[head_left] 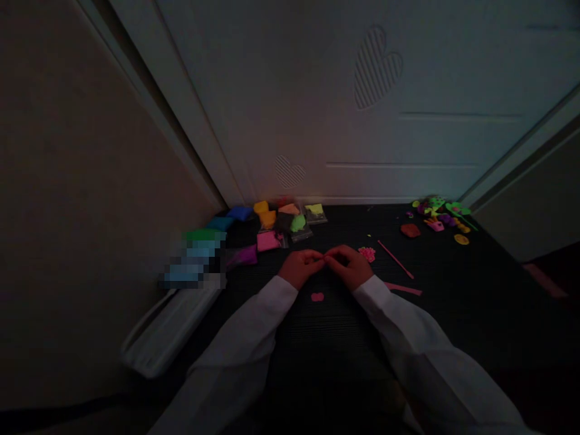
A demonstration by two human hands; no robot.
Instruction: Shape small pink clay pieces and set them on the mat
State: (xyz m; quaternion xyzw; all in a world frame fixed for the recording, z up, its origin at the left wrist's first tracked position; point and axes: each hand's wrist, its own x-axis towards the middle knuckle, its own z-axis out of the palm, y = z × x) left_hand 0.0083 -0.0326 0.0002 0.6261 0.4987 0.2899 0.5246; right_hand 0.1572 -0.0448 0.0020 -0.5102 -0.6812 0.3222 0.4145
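My left hand [299, 269] and my right hand [351, 267] meet fingertip to fingertip above the dark table. Both are closed in a pinch, and whatever sits between the fingertips is too small and dim to name. A small pink piece made of two joined rounds [318, 297] lies on the table just below them. Right beside my right hand is a bumpy pink cluster [367, 254], partly covered by it. Farther right lie a thin pink stick tool [396, 260] and a flat pink strip [406, 290], whose near end is hidden by my right sleeve.
Packets of coloured modelling clay [269, 240] line the back left. A long pale case [174, 329] rests along the left edge. At the back right are a red lump [410, 230], a yellow disc [461, 239] and several colourful small figures [446, 219]. A white panel [317, 139] rises behind.
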